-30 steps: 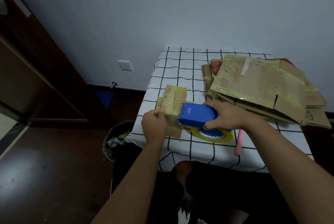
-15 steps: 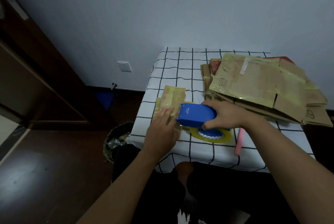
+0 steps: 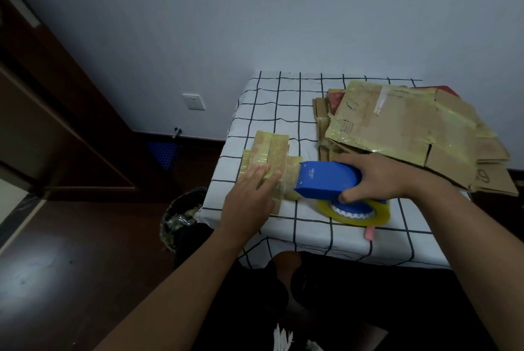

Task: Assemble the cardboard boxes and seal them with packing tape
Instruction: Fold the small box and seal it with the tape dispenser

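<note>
Now left hand (image 3: 249, 200) flat on box (image 3: 269, 157), dispenser (image 3: 326, 180) alongside

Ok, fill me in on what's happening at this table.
A person is taping a small cardboard box on a checked tablecloth. The left hand lies flat on the box, fingers straight, pressing it down. The right hand grips a blue tape dispenser whose front end sits against the box. A pile of flattened cardboard lies beside them, not yet assembled.
</note>
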